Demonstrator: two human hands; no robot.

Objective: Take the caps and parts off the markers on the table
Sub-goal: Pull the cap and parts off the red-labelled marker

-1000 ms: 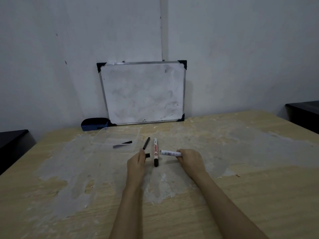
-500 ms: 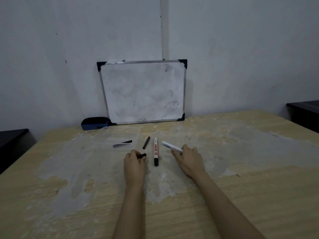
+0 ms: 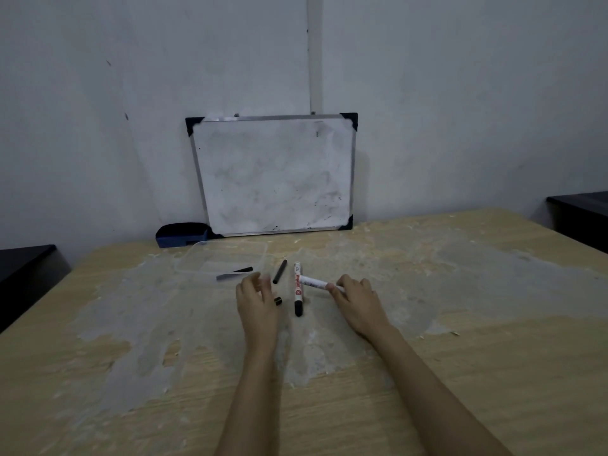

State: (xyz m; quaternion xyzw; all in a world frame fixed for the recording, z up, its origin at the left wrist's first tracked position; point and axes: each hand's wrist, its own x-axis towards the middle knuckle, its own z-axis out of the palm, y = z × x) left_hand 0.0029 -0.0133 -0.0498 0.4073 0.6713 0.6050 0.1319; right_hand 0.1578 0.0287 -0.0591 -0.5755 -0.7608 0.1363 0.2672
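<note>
A white marker with red print and a black cap lies lengthwise on the table. My right hand grips a white marker barrel that points left, its tip over the lying marker. My left hand hovers with fingers spread and holds nothing. A small black end piece rests on the table right beside its thumb. A thin black inner part lies just beyond the left fingers.
A clear plastic lid sits behind the left hand, with a grey and black strip at its near edge. A whiteboard leans on the wall, a blue eraser beside it. Dark furniture flanks the worn wooden table.
My left hand has let go of the small black piece, which now lies on the table, and opened. My right hand has swung the white barrel left over the lying marker.
</note>
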